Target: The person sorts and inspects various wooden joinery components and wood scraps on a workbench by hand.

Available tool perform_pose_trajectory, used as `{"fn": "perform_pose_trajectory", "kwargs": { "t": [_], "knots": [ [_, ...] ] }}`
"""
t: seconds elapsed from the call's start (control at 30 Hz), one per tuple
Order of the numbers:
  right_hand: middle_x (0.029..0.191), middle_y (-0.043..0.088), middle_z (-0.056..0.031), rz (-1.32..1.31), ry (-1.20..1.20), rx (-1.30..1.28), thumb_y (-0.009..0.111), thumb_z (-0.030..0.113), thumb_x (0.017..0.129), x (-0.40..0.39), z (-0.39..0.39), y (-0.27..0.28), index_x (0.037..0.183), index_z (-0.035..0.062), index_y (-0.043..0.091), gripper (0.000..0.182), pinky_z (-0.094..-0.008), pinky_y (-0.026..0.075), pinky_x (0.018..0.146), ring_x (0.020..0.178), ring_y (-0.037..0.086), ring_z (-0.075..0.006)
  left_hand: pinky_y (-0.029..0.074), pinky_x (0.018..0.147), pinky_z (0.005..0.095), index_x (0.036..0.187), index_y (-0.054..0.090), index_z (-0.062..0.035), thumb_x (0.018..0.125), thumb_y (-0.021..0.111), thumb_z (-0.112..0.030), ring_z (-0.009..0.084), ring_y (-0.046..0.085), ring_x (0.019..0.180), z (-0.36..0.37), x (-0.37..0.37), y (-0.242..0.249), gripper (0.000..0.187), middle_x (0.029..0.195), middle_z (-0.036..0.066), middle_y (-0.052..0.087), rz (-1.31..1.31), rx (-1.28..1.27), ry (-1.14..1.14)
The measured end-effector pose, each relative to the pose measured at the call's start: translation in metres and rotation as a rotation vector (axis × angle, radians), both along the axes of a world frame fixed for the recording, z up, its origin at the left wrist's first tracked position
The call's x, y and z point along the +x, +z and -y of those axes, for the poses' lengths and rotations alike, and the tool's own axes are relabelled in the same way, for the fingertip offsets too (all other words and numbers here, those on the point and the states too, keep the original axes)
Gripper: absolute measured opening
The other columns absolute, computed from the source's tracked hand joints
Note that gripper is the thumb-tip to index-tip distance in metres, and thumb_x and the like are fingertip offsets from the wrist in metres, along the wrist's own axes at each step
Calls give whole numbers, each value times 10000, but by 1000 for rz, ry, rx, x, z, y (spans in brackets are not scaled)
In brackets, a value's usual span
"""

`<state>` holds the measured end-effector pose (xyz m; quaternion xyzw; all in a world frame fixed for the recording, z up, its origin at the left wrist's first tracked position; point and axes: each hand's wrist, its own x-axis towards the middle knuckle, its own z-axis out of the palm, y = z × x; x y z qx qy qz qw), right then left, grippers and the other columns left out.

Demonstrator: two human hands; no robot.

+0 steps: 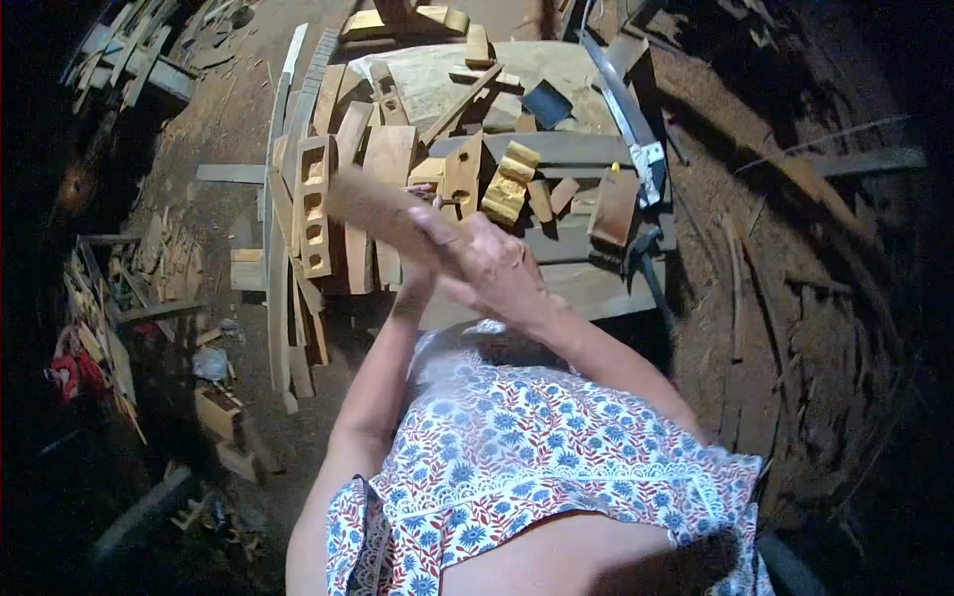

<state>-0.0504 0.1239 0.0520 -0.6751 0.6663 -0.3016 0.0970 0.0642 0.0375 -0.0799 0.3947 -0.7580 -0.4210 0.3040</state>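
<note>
A flat wooden board (383, 211), slightly blurred, is held slantwise over the near edge of the work surface. My right hand (497, 266) is closed on its near right end, the fingers bent over the upper face. My left hand (421, 266) comes up under the same board and grips it from below; most of its fingers are hidden. Just left of the board stands a wooden block with a row of square hollows (315, 214). Beyond the hands lie a wooden block with round holes (461, 177) and a yellow carved wooden piece (513, 184).
A handsaw (618, 94) lies along the right side of the work surface, with a hammer (648, 260) nearer me. A dark square piece (547, 103) rests at the back. Long wooden strips (283, 238) line the left edge. Scrap wood (109, 328) litters the ground at left.
</note>
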Motion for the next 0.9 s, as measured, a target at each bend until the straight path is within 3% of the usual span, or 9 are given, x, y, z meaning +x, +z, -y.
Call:
{"fn": "perform_pose_trajectory", "kwargs": {
  "t": [0.1,0.2,0.27,0.37,0.47,0.63,0.7,0.8,0.9],
  "knots": [
    [775,513,-70,132,265,-206,707,188,701,21,-8,20,1388,284,303,803,-371,504,601,689,563,-238,384,973,345,1233,431,3,905,500,-223,230,494,1097,2,-2,1,405,1174,127,519,-237,214,-12],
    [800,503,-82,188,122,-136,703,173,700,14,-2,-15,1387,311,303,806,-377,506,601,692,563,-231,380,978,337,1226,437,3,903,502,-226,220,490,1100,3,-3,2,401,1178,127,514,-506,408,1],
    [819,484,-97,-124,55,-107,706,181,691,8,-6,-23,1390,316,296,821,-385,507,602,715,562,-241,377,981,332,1221,441,2,902,504,-228,214,487,1102,3,-4,2,399,1181,127,512,-684,538,27],
    [874,474,-118,245,168,-102,707,191,682,18,-20,-1,1401,281,282,839,-415,505,674,816,570,-290,372,985,324,1213,446,1,900,507,-231,205,482,1104,4,-4,2,395,1185,127,508,-943,747,77],
    [921,482,-138,266,144,-138,710,191,687,6,-20,-17,1400,288,280,838,-430,502,712,832,573,-319,388,961,321,1192,443,-8,915,499,-292,177,487,1069,0,3,-7,401,1155,125,496,-526,378,78],
    [879,474,-151,275,122,19,714,175,672,6,-36,-10,1407,299,265,870,-399,537,662,757,577,-303,306,1035,341,1288,339,-18,920,490,-332,202,419,1162,-34,9,18,507,1222,132,430,-601,333,50],
    [883,475,-148,281,109,40,703,175,680,-3,-44,-10,1408,299,258,862,-392,542,660,763,578,-299,308,1039,333,1291,352,-32,917,511,-273,198,418,1169,-28,21,-4,473,1226,117,435,-210,151,224],
    [900,481,-134,275,15,166,676,199,702,-23,-57,-16,1408,299,250,831,-375,545,666,783,578,-289,396,960,288,1302,373,-32,918,526,-167,148,475,1101,-5,45,-27,435,1257,64,442,-462,742,416],
    [965,504,-154,350,-225,236,663,227,726,-49,-69,-16,1413,294,236,812,-377,543,685,847,584,-311,400,923,258,1300,387,-25,917,540,-167,126,483,1091,-7,23,19,436,1232,50,481,-780,708,439]
  ]
}}
